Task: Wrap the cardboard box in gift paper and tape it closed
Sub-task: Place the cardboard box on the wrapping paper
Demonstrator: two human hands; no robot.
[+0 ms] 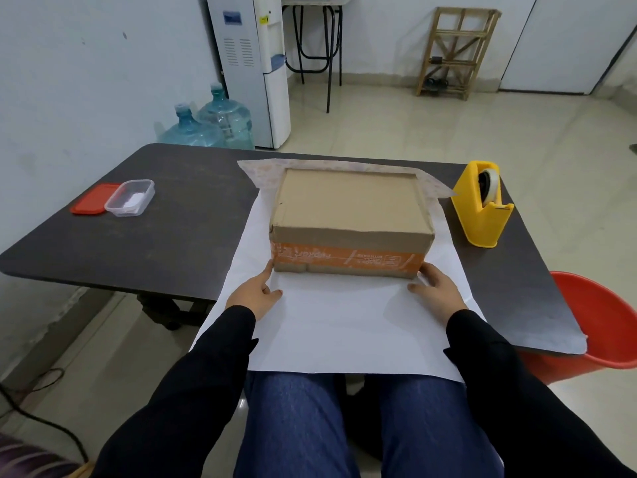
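A brown cardboard box with an orange printed band on its near side lies on a white sheet of gift paper spread over the dark table. The paper's far edge stands folded up behind the box, and its near edge hangs over my lap. My left hand rests on the paper at the box's near left corner, index finger touching the corner. At the near right corner my right hand lies on the paper, fingers relaxed against the box. A yellow tape dispenser stands to the right of the box.
The dark table carries a clear plastic container and its red lid at the left. A red plastic chair is beside the table's right edge. Water jugs and a dispenser stand behind on the floor.
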